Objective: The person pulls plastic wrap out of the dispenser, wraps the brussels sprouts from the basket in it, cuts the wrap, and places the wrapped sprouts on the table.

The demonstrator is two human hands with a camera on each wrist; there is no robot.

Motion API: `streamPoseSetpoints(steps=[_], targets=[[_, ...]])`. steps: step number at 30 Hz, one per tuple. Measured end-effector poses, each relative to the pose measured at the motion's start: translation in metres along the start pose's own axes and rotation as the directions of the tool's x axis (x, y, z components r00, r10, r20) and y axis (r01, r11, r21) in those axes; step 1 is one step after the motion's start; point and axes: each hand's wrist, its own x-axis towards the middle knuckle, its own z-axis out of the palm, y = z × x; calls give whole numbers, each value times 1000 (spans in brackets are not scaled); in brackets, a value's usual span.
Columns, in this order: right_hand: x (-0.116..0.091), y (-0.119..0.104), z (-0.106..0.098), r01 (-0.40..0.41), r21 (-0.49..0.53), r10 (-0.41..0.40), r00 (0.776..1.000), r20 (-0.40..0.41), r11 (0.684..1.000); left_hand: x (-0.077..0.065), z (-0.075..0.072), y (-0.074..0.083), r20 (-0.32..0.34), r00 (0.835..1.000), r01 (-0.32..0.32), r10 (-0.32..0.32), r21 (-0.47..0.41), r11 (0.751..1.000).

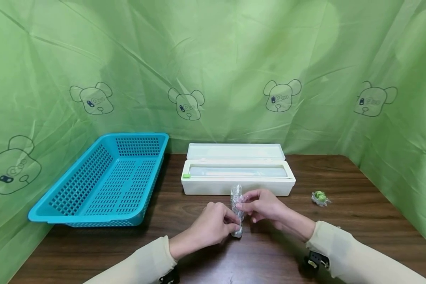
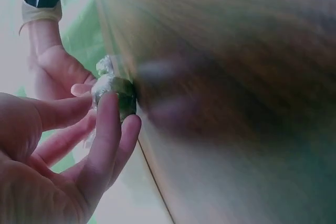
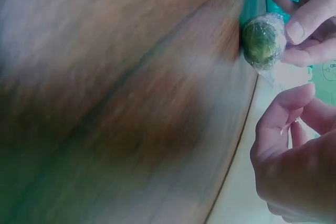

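A long green vegetable wrapped in clear cling film lies on the table, pointing toward the white box. Its green end shows through the film in the right wrist view; the exact kind is unclear. My left hand pinches the near end, thumb and fingers on the film. On the other side, my right hand pinches a loose bit of film between thumb and forefinger. A thin film strand shows between those fingers in the right wrist view.
A white cling film dispenser stands behind the hands, lid raised, with a green slider. At left is a blue plastic basket. A small film-wrapped green piece lies on the brown table at right. Green curtains surround it.
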Motion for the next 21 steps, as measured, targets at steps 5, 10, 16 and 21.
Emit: streamPoseSetpoints(steps=[5,10,16,21], targets=[[-2,-2,-2,48,-21,-48,999,-17,999,1,0,-1,9,1000,16,-16,-22,1000],[-2,-4,-2,81,-31,-81,997,-8,996,4,-1,-3,24,1000,11,-10,-53,999],[-6,-5,-1,169,-109,-170,985,-1,980,9,-4,-7,16,1000,-15,16,-50,999],[-12,-5,2,256,-187,-262,965,-6,948,14,-3,-8,-3,1000,13,-13,-76,997]])
